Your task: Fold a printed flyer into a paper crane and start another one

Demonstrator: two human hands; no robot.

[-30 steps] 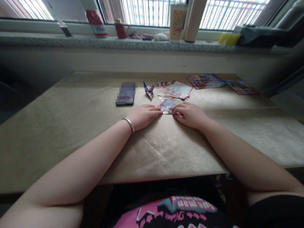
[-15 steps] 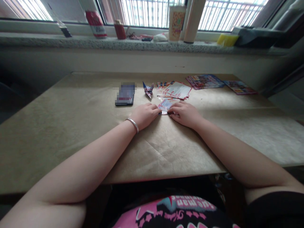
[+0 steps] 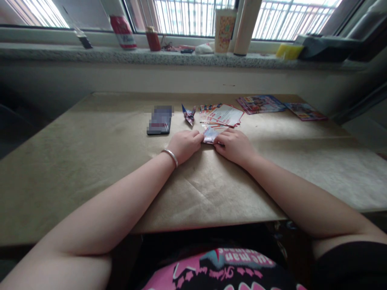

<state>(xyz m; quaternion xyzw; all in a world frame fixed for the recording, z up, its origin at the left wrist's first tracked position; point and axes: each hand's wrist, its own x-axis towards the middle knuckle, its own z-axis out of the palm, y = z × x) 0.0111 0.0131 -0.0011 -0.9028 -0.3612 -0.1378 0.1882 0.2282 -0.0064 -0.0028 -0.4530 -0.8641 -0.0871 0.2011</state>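
Between my hands, low on the table, is a small folded piece of printed paper [image 3: 209, 136], pale with pinkish and bluish print. My left hand [image 3: 186, 146], with a silver bangle at the wrist, pinches its left edge. The thumb and curled fingers of my right hand [image 3: 235, 146] grip its right edge. Just beyond lie fanned printed sheets [image 3: 226, 115] with red borders. A folded paper crane [image 3: 189, 115] stands to their left.
A dark phone [image 3: 159, 121], partly blurred out, lies left of the crane. Colourful printed sheets [image 3: 263, 104] lie at the back right, with another bundle [image 3: 306, 111] beside them. On the stone windowsill [image 3: 181, 59] stand a red can [image 3: 123, 32] and a patterned cup [image 3: 224, 31].
The paper's near edge now looks folded over, showing a paler, shiny strip. My left fingers have curled in more, and my right hand has shifted slightly.
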